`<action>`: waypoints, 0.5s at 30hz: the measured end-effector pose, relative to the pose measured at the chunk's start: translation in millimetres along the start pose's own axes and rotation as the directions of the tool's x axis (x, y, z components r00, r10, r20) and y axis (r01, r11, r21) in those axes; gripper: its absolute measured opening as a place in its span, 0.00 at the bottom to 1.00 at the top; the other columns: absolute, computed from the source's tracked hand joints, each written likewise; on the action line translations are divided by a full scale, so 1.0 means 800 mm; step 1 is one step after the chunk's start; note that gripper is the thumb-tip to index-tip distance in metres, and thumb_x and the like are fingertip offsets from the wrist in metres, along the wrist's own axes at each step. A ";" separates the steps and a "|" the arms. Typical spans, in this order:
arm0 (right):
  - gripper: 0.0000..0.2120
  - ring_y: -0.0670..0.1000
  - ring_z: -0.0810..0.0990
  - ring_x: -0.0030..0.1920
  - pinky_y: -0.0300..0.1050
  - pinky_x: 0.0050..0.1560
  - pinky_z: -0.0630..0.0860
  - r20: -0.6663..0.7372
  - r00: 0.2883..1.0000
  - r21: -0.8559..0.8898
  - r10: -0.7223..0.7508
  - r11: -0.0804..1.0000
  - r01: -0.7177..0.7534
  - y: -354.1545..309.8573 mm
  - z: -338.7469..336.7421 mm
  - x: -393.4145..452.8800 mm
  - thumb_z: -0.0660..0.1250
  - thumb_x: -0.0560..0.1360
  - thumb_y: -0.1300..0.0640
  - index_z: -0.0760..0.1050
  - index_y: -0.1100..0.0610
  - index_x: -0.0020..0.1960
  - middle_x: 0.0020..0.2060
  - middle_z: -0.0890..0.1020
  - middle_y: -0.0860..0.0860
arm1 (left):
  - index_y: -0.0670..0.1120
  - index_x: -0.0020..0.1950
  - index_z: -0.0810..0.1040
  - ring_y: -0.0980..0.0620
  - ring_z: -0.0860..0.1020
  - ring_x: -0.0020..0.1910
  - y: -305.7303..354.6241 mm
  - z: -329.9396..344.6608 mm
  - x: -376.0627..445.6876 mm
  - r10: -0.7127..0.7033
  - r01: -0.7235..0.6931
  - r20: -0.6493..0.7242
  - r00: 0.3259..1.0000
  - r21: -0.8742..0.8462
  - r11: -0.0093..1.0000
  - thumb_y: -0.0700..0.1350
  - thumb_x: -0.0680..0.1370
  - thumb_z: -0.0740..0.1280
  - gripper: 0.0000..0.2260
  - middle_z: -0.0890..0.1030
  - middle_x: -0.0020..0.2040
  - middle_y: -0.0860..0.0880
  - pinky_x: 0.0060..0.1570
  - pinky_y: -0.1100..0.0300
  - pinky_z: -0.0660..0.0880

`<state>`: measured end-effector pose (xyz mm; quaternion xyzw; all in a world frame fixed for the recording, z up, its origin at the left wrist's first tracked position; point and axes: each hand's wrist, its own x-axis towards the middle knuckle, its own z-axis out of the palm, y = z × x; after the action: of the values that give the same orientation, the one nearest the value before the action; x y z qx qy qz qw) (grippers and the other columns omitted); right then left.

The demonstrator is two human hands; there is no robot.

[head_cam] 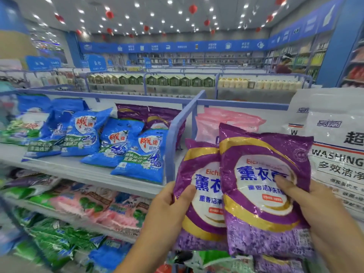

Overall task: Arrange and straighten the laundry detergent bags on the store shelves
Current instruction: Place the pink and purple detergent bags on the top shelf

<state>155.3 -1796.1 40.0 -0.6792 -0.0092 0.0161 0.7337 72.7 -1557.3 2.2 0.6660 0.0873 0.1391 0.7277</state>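
Observation:
I hold two purple lavender detergent bags upright in front of the top shelf. My left hand (167, 211) grips the left purple bag (199, 196) at its left edge, thumb on the front. My right hand (323, 211) grips the right purple bag (262, 194), thumb pressed on its label; this bag overlaps the left one. Behind them lie pink bags (222, 123) in the right compartment. Several blue bags (118, 142) lean in a loose, slanted row in the left compartment, with more purple bags (149, 115) stacked behind them.
A blue divider rail (177, 131) splits the top shelf (65, 168). Large white washing-powder bags (334, 138) stand at the right. Lower shelves hold green bags (57, 241) and pink bags (110, 207). Another purple bag (275, 264) lies below my hands. Further aisles run behind.

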 end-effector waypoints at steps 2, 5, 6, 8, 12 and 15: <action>0.15 0.56 0.87 0.33 0.47 0.33 0.82 0.037 0.999 -0.003 0.007 1.000 -0.007 -0.003 0.031 -0.031 0.75 0.61 0.51 0.85 0.58 0.44 0.36 0.87 0.57 | 0.52 0.61 0.79 0.51 0.86 0.48 0.008 -0.037 -0.013 -0.009 0.010 -0.051 0.999 0.017 1.000 0.53 0.79 0.68 0.13 0.87 0.50 0.52 0.52 0.49 0.82; 0.08 0.56 0.87 0.36 0.48 0.38 0.82 0.060 0.998 0.014 -0.031 0.999 0.030 0.005 0.101 -0.073 0.74 0.70 0.58 0.84 0.58 0.49 0.39 0.88 0.56 | 0.52 0.58 0.81 0.49 0.86 0.49 0.019 -0.122 -0.037 -0.028 0.030 -0.132 0.991 0.019 0.999 0.53 0.80 0.67 0.10 0.88 0.50 0.51 0.55 0.46 0.80; 0.07 0.56 0.87 0.37 0.48 0.38 0.82 0.063 0.997 0.018 -0.043 0.999 0.042 0.008 0.124 -0.087 0.73 0.73 0.60 0.83 0.58 0.50 0.40 0.88 0.56 | 0.53 0.57 0.82 0.49 0.86 0.50 0.021 -0.150 -0.043 -0.017 0.024 -0.154 0.988 0.041 0.999 0.55 0.81 0.67 0.10 0.88 0.51 0.51 0.57 0.44 0.80; 0.07 0.56 0.87 0.38 0.48 0.39 0.82 0.062 0.997 0.019 -0.050 0.999 0.049 0.015 0.168 -0.109 0.73 0.73 0.61 0.83 0.58 0.51 0.41 0.88 0.56 | 0.52 0.56 0.82 0.53 0.86 0.48 0.022 -0.200 -0.055 0.005 0.007 -0.204 0.979 0.057 0.998 0.53 0.82 0.65 0.09 0.88 0.50 0.52 0.53 0.51 0.81; 0.05 0.53 0.87 0.33 0.43 0.29 0.81 0.083 0.996 0.024 -0.033 0.999 0.031 0.024 0.240 -0.140 0.72 0.74 0.63 0.83 0.59 0.50 0.37 0.88 0.55 | 0.52 0.55 0.81 0.61 0.85 0.40 0.028 -0.272 -0.075 0.004 0.010 -0.249 0.969 0.056 0.998 0.50 0.83 0.62 0.08 0.87 0.42 0.59 0.36 0.68 0.78; 0.05 0.52 0.87 0.33 0.40 0.28 0.80 0.117 0.993 0.038 -0.030 0.999 0.026 0.027 0.286 -0.147 0.72 0.74 0.62 0.83 0.58 0.50 0.37 0.88 0.54 | 0.50 0.56 0.82 0.55 0.86 0.42 0.035 -0.309 -0.080 -0.030 0.038 -0.273 0.962 0.023 0.999 0.49 0.83 0.63 0.09 0.88 0.45 0.53 0.34 0.67 0.78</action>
<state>29.8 -1571.0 37.2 -0.6635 -0.0617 0.0460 0.7442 -67.0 -1342.2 2.3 0.6492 0.1999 0.2154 0.7016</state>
